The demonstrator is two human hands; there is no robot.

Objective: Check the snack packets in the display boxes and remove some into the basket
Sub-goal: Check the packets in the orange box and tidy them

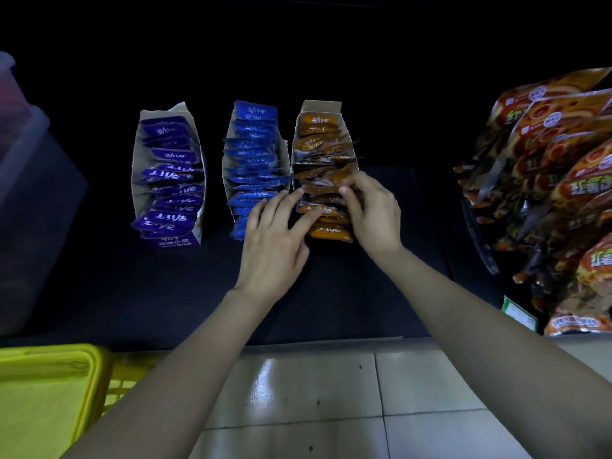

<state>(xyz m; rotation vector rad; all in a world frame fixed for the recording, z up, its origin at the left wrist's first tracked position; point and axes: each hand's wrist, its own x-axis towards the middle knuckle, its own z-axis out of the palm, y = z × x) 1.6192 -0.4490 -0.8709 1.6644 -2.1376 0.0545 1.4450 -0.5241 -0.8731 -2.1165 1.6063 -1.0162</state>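
Judged light, limp and slick, the orange packets (326, 230) are pinched by their top edges in the right grip (374, 213) and pressed under the flat, straight-fingered left grip (275, 243).

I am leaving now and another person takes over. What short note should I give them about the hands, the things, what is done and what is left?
Left hand: open, fingertips on the orange packets.
Right hand: pinches orange packets mid-row in the orange box.
Purple box and blue box: to its left, untouched now.
Yellow basket: lower left, its inside hardly shows.
Done: unclear.
Left: finish checking and move some packets to the basket.
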